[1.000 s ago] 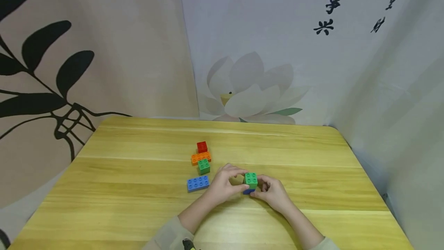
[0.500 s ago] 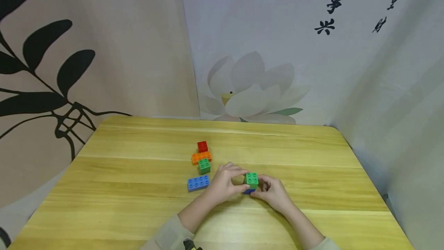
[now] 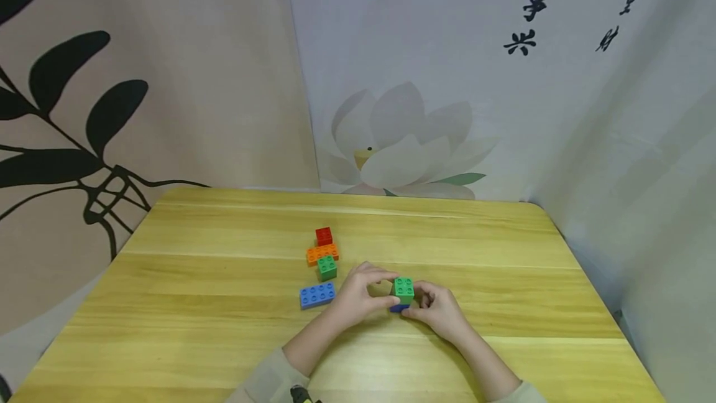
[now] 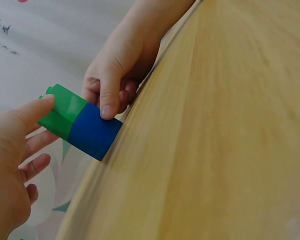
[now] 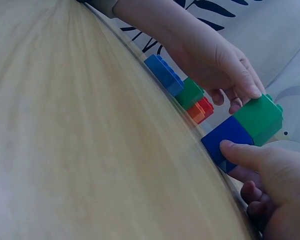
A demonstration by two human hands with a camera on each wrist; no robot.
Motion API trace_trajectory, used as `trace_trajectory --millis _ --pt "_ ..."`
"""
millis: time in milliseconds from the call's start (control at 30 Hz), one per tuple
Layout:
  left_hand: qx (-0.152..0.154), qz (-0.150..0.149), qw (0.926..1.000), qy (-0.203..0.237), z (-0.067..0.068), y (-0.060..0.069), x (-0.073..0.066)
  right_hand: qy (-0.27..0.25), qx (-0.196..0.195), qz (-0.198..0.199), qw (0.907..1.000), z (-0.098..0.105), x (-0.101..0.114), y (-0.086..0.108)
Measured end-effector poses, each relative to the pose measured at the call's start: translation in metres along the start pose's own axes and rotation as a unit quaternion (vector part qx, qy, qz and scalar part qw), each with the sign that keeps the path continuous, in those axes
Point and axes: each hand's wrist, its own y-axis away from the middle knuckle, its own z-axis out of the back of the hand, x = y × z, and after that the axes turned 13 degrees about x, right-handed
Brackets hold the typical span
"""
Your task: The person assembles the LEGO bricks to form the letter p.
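A green building brick (image 3: 403, 291) sits on top of a dark blue brick (image 4: 95, 131), and the two faces meet with no visible gap. My left hand (image 3: 357, 297) pinches the green brick between thumb and fingers from the left. From the right, my right hand (image 3: 440, 312) pinches the lower blue brick; its thumb lies along that brick's side in the right wrist view. The blue brick stands upright on the wooden table (image 3: 224, 328). In the head view it is mostly hidden under the green one.
Left of my hands, a lighter blue long brick (image 3: 317, 295) lies nearest me. Behind it come a green brick (image 3: 327, 267), an orange brick (image 3: 322, 255) and a red brick (image 3: 324, 236). A printed curtain (image 3: 414, 79) hangs beyond the table's far edge.
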Motion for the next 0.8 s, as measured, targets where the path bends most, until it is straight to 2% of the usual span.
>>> trace_trajectory --millis 200,400,533,800 --pt "-0.005 0.0 0.9998 0.02 0.002 0.004 -0.003 0.0 0.0 -0.001 1.0 0.0 -0.001 0.0" --pt "-0.026 -0.003 0.9978 0.06 0.012 0.013 -0.007 -0.006 -0.003 -0.001 1.0 -0.001 0.0 0.001" --pt "-0.045 -0.002 0.9975 0.055 0.019 0.021 -0.005 -0.01 -0.003 -0.008 0.9999 -0.001 0.002 0.001" --pt "-0.066 0.016 0.9966 0.047 0.031 0.039 0.0 -0.015 -0.002 -0.016 0.9998 0.001 0.031 0.007"
